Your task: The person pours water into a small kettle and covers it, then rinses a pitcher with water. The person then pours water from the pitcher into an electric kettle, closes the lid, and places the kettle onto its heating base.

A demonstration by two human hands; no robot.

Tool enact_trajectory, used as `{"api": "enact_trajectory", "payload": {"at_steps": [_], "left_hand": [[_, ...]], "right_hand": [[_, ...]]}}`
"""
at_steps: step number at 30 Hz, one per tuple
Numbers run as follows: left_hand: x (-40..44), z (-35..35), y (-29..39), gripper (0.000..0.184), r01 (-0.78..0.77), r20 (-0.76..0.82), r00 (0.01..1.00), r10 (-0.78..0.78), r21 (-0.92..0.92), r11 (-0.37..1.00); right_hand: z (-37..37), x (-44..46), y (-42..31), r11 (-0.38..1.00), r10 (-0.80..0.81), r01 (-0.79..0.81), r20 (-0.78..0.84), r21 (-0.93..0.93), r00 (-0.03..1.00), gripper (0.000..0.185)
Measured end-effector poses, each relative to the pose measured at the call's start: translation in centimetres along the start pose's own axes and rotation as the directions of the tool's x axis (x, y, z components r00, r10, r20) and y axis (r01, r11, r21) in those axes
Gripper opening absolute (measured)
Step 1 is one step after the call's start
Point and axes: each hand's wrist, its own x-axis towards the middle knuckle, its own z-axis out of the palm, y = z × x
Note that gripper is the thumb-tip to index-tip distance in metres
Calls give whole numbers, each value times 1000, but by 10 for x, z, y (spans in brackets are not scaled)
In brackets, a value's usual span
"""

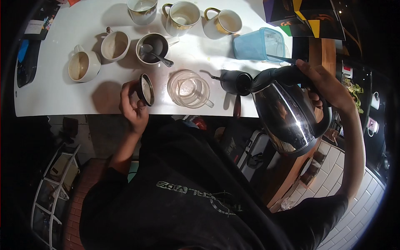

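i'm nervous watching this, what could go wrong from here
The shiny metal kettle, tilted in the right hand, may spill any liquid inside; its contents are hidden. The clear glass jug stands close to the white table's front edge, so a bump might send it over. The round, dark-rimmed, lid-like piece in the left hand could slip and drop.

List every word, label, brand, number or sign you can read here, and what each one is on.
No text can be quoted with certainty.
Black shirt: chest lettering, distorted and creased; not reliably readable.
Pale label at the upper left: print too small.
Dark item below the table: faint lettering, blurred.
Mug at the right edge: markings too small.
Kettle: no readable text.
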Motion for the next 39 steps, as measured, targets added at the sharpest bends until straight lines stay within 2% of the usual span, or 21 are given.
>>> {"api": "enact_trajectory", "payload": {"at_steps": [30, 33, 35, 36, 37, 39], "left_hand": [[1, -1, -7, 61, 37, -32, 999, -36, 18, 999], [4, -5, 0, 61, 9, -33, 999, -8, 41, 999], [3, -14, 3, 65, -100, 104, 991, 87, 131, 986], [3, -14, 2, 66, -171, 107, 982, 158, 118, 978], [4, -14, 5, 66, -176, 110, 980, 164, 115, 978], [9, -15, 14, 66, -339, 169, 933, 319, 108, 935]], "right_hand": [[-9, 14, -6, 998, -69, 68, 99, 18, 993, 64], [-8, 10, -3, 999, -30, 29, 55, 16, 998, 65], [-5, 5, -1, 999, -25, 24, 36, 32, 999, 64], [-4, 3, 1, 999, -20, 19, 20, 45, 1000, 64], [-2, 2, 5, 999, -20, 19, 16, 49, 1000, 64], [2, -3, 15, 994, 25, -23, -23, 110, 999, 58]]}}
